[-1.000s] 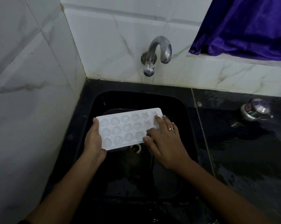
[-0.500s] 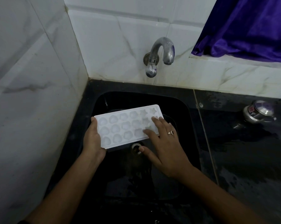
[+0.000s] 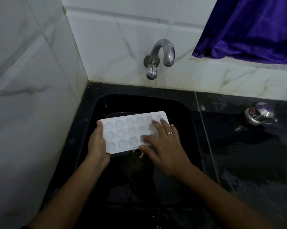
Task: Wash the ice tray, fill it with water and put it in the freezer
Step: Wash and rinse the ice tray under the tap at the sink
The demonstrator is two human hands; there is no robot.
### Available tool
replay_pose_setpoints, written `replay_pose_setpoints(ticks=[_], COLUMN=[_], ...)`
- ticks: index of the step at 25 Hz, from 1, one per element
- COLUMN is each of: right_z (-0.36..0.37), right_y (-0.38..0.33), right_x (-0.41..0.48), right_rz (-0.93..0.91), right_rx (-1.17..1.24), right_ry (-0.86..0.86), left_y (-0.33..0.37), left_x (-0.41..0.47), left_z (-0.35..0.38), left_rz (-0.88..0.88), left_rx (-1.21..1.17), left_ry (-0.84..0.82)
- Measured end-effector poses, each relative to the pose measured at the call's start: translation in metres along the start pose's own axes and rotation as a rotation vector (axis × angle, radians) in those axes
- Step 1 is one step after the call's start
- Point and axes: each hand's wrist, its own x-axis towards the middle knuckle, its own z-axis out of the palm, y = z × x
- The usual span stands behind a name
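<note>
A white ice tray (image 3: pixel 126 131) with several shaped cells is held level over the black sink (image 3: pixel 187 113). My left hand (image 3: pixel 97 144) grips its left end, thumb on the rim and fingers underneath. My right hand (image 3: pixel 162 142) lies flat on the tray's right end, its straight fingers pressing into the cells and its thumb at the near edge. A ring is on one finger. The steel tap (image 3: pixel 159 58) sticks out of the wall above the sink, and no water runs from it.
White marble tiles close off the left side and the back. A wet black counter (image 3: pixel 255 154) runs to the right of the sink, with a small steel vessel (image 3: pixel 259 115) on it. A purple curtain (image 3: pixel 255 27) hangs at the upper right. The drain (image 3: pixel 137 152) shows below the tray.
My right hand's fingers have slid a little across the cells at the tray's right end. The tray stays in my left hand over the sink.
</note>
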Motion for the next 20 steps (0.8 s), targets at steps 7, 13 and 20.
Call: replay_pose_setpoints(ticks=[7,13,20], right_z=[0.0024,-0.0004,-0.0004], right_y=[0.0018,-0.0041,-0.0048], right_x=[-0.0048,0.0008,0.0005], right_rz=[-0.013,0.011,0.025], right_rx=[-0.026,-0.001,0.002], right_ry=[-0.021,-0.018,-0.012], left_y=[0.0012,-0.0012,-0.0026], left_x=[-0.0033,-0.0087,-0.0106], left_z=[0.0004,0.0031,0.004], left_rz=[0.014,0.015,0.007], left_rx=[0.03,0.05,0.049], left_ry=[0.008,0.006,0.019])
